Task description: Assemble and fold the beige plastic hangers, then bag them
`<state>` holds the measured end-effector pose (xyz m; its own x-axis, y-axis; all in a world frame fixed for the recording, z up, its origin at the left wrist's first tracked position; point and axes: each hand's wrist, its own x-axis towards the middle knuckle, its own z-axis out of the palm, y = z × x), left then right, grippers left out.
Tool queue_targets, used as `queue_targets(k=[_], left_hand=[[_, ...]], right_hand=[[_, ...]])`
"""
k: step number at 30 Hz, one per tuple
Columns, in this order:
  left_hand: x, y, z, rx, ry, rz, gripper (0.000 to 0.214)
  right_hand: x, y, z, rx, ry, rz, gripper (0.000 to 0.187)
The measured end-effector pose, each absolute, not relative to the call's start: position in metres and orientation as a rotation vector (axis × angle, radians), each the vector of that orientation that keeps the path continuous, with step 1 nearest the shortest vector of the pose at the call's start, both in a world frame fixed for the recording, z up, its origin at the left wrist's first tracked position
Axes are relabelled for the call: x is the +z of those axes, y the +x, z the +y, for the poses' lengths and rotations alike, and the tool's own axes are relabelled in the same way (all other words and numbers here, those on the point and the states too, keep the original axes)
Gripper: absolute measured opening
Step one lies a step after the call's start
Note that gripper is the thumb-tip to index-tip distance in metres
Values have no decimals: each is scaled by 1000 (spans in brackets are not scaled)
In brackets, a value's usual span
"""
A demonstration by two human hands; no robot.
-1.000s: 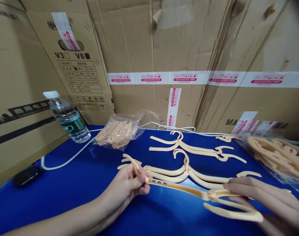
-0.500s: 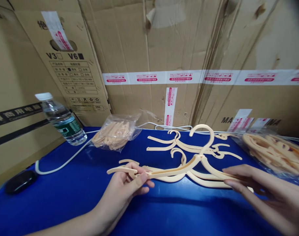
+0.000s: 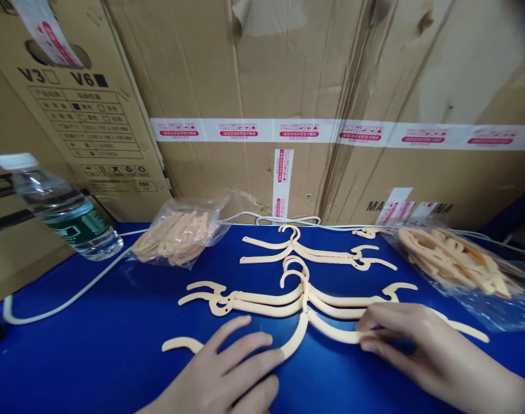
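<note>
A beige plastic clothes hanger (image 3: 332, 330) lies nearest me on the blue table, its hook pointing away. My right hand (image 3: 411, 339) pinches its right arm between thumb and fingers. Spread over the left arm, my left hand (image 3: 240, 371) has its fingers apart and covers part of that arm; a curved end piece shows beyond it. Just behind, two similar hangers (image 3: 266, 299) lie close together, their hooks overlapping the front one. Farther back are more hanger parts (image 3: 322, 253), joined at hooks, some with curved end pieces on the right side only.
At the back left is a clear bag of beige pieces (image 3: 176, 236), with a tilted water bottle (image 3: 68, 213) beside it. Another bag of beige parts (image 3: 456, 259) lies right. A white cable (image 3: 85, 284) runs along the table's back, against cardboard boxes (image 3: 227, 178).
The hanger has come down from above the table to lie in front of the others. My left hand has loosened its grip and spread its fingers. The view has shifted right.
</note>
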<state>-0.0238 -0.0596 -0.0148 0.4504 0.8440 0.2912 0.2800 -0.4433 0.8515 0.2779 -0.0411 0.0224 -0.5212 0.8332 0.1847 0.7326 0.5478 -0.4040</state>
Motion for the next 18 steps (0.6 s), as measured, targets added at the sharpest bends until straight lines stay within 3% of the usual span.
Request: queue_targets(k=[6, 9, 18], left_hand=[[-12, -37, -39, 1043, 2942, 731, 23], [-5, -42, -34, 820, 3311, 686, 29], [-14, -47, -38, 476, 3395, 897, 53]], right_hand=[[22, 277, -39, 311, -1358, -2612, 13], [21, 279, -39, 270, -1416, -2627, 17], [11, 290, -29, 203, -1384, -2539, 20]])
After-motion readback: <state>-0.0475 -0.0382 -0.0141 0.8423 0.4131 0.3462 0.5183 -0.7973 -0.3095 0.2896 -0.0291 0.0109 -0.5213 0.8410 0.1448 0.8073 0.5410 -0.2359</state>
